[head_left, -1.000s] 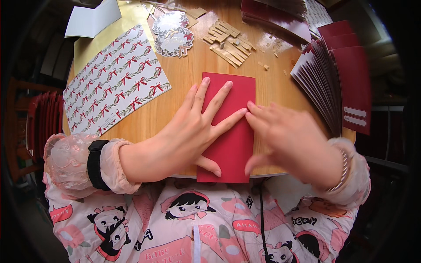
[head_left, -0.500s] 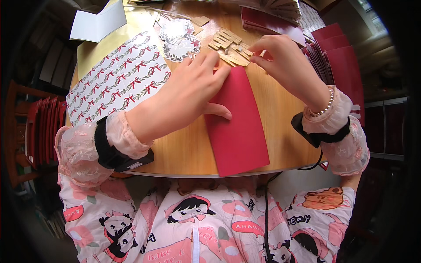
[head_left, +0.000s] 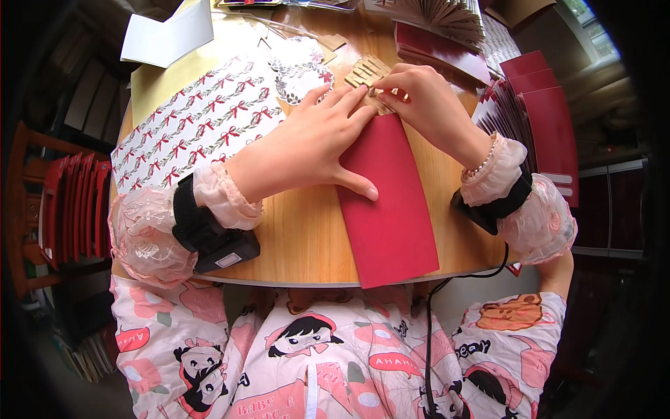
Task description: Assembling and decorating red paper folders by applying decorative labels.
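A long red card [head_left: 389, 209] lies lengthwise on the table, its near end sticking out a little past the edge. My left hand [head_left: 314, 143] rests over its upper left part with fingers spread and thumb on the red surface. At the card's far end is a light-brown slatted piece [head_left: 368, 70], like wood or kraft card, partly covered by my hands. The thumb and forefinger of my right hand [head_left: 427, 101] pinch at its near right part. My left fingertips reach the same spot.
White sheets with red bows and green garlands [head_left: 202, 126] cover the table's left. Wreath-printed cutouts [head_left: 300, 77] lie beyond. A folded white card [head_left: 167, 38] stands at the back left. Red cards [head_left: 548, 126] stand at right, more [head_left: 73, 209] on a chair at left.
My right hand has come in to the left and its fingers have closed at the slatted piece. My left fingers have spread and straightened toward it.
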Demonstrator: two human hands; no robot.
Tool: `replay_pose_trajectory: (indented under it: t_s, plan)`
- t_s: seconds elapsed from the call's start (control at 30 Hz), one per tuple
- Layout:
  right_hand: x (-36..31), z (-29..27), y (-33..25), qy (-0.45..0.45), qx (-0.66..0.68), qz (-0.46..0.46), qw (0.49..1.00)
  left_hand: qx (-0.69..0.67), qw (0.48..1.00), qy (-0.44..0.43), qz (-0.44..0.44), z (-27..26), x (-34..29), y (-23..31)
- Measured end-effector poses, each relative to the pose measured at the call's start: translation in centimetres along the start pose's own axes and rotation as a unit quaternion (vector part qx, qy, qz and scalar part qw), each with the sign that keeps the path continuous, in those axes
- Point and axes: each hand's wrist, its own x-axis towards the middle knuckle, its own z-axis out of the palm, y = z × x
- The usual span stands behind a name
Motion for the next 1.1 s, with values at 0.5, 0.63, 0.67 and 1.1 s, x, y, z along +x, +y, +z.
replay_pose_trajectory:
  t_s: [0.5,0.63,0.67,1.1]
  plan:
    - [-1.0,-1.7,-1.6,0.033,0.043,0.009,0.999,0.002,1.0,0.016,-0.005,0.6,0.0,0.7]
    - [-2.1,-3.2,-2.8,-0.019,0.206,0.095,0.974,-0.003,0.998,0.054,-0.013,0.9,-0.5,0.8]
    - [-2.5,-3.3,-2.9,-0.052,0.272,0.132,0.952,-0.003,0.998,0.062,-0.01,0.9,-0.6,0.8]
    - [-4.7,-2.4,-4.6,-0.097,0.469,0.267,0.837,-0.301,0.939,0.088,-0.143,-0.2,-1.2,2.7]
